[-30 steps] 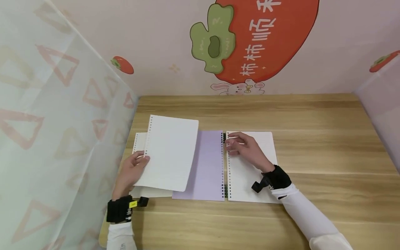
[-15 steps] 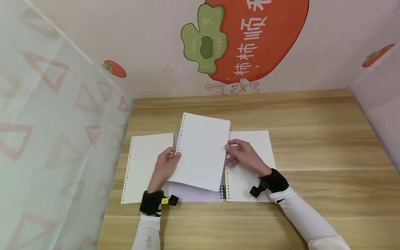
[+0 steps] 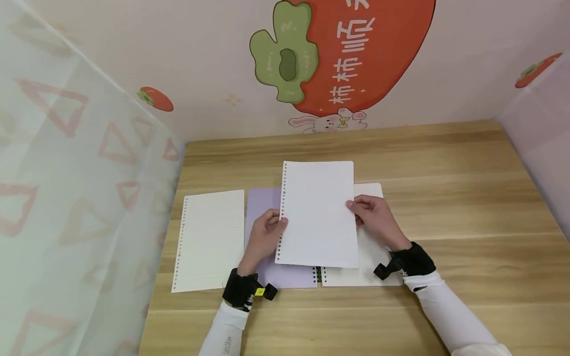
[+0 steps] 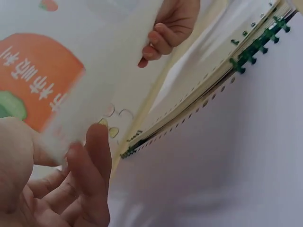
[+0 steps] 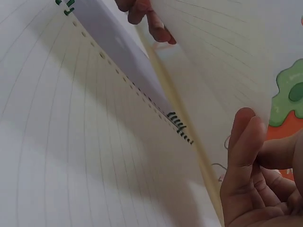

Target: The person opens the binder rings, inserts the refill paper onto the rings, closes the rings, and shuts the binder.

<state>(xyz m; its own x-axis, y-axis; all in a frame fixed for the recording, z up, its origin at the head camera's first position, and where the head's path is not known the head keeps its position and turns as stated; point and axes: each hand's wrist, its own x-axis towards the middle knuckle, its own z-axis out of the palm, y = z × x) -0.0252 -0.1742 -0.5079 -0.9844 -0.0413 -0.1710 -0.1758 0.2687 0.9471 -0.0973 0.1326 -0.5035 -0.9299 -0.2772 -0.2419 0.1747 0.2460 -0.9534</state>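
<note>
One sheet [image 3: 318,212] between two hands [image 3: 261,240] [image 3: 377,220], one notebook [image 3: 294,278] below

Loose-leaf sheet [image 3: 318,212]: white, faintly ruled, holes along left edge; raised over open green-ringed notebook [image 3: 296,278], purple on left. Second punched sheet [image 3: 211,242] flat at notebook's left.

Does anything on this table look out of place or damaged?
A lined sheet lies loose and slightly askew left of the purple cover, off the green rings, so it looks out of place. No damage shows.
</note>
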